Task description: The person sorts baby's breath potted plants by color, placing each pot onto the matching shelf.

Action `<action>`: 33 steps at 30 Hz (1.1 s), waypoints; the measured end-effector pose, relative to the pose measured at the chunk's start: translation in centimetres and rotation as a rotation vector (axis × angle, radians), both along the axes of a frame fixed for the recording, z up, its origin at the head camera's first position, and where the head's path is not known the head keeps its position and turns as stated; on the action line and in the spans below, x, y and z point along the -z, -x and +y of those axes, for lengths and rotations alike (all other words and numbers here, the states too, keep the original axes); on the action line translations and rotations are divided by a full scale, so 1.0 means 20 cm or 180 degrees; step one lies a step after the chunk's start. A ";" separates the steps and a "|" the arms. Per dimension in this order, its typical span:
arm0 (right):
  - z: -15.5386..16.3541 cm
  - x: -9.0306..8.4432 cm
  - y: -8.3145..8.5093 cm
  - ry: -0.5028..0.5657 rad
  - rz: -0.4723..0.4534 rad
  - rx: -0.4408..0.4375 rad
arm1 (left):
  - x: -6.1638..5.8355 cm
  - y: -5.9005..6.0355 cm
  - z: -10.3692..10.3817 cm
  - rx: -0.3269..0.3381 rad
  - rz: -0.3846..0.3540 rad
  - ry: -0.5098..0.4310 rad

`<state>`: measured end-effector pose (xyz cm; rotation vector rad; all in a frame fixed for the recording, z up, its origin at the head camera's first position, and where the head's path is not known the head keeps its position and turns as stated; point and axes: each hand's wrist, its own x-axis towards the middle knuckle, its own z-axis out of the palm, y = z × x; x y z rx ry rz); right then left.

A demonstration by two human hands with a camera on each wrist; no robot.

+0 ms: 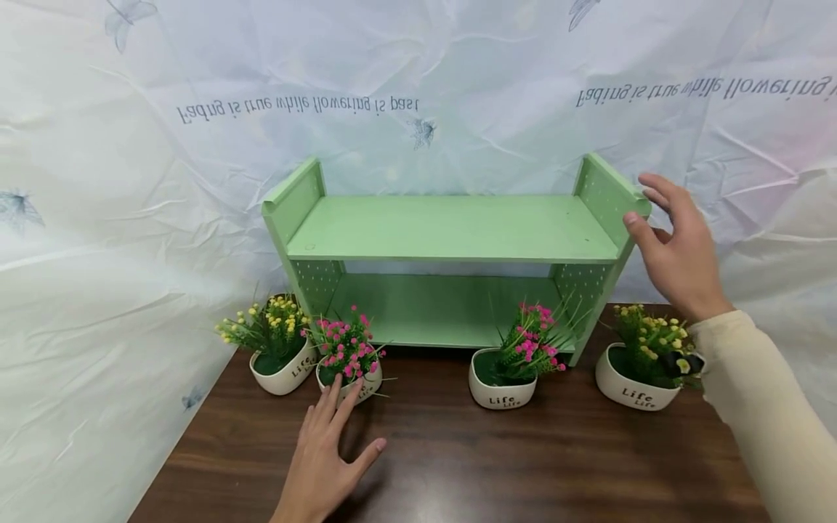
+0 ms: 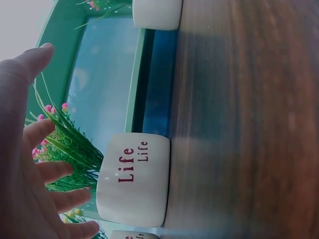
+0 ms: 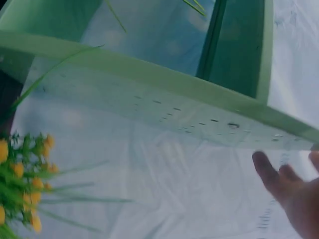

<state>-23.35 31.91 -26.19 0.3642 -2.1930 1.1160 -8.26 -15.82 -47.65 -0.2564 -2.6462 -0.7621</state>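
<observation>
My left hand (image 1: pixel 320 447) has its fingers spread at the front of a white oval pot of pink artificial flowers (image 1: pixel 346 345), fingertips overlapping the rim in the head view. In the left wrist view, the pot's white wall (image 2: pixel 134 189) with dark red "Life" lettering stands just beyond the fingers (image 2: pixel 72 199). On the other side, my right hand (image 1: pixel 683 254) is raised beside the top of the right side panel (image 1: pixel 604 200) of a green two-tier shelf (image 1: pixel 451 225). Its fingers are loosely bent and hold nothing; the right wrist view shows the fingertips close to the panel's outer face.
Another pink-flowered pot (image 1: pixel 503 392) stands before the shelf's right half. Yellow-flowered pots flank the shelf, one at left (image 1: pixel 281 374) and one at right (image 1: pixel 637 392), under the right forearm. Behind the brown wooden table (image 1: pixel 458 465) hangs a pale printed cloth (image 1: pixel 458 87).
</observation>
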 end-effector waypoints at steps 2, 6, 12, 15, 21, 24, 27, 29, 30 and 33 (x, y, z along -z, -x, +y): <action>0.01 0.00 0.03 0.0046 -0.0227 -0.0123 | 0.00 0.00 0.00 0.0001 0.0004 0.0013; 0.02 0.00 0.08 0.0016 -0.0428 -0.0378 | 0.00 -0.01 0.00 -0.0031 0.0007 0.0034; 0.05 0.02 0.12 0.0027 -0.0317 -0.0650 | 0.01 -0.01 0.00 0.0003 -0.0039 0.0009; 0.07 0.02 0.14 0.0065 -0.0318 -0.0703 | 0.01 -0.01 -0.01 0.0030 0.0000 -0.0030; 0.11 0.03 0.15 0.0057 -0.0439 -0.0836 | -0.01 -0.01 -0.03 0.0063 0.0149 -0.0066; 0.12 0.03 0.15 0.0061 -0.0473 -0.0922 | -0.03 -0.01 -0.05 0.0072 0.0239 -0.0092; 0.13 0.03 0.15 0.0101 -0.0468 -0.1001 | -0.05 -0.01 -0.07 0.0059 0.0391 -0.0200; 0.12 0.03 0.15 0.0122 -0.0443 -0.1043 | -0.07 -0.01 -0.10 0.0026 0.0502 -0.0286; 0.12 0.03 0.16 0.0147 -0.0430 -0.1074 | -0.08 0.00 -0.12 0.0013 0.0542 -0.0324; 0.10 0.05 0.17 0.0144 -0.0376 -0.1074 | -0.11 0.01 -0.17 -0.0113 0.0580 -0.0333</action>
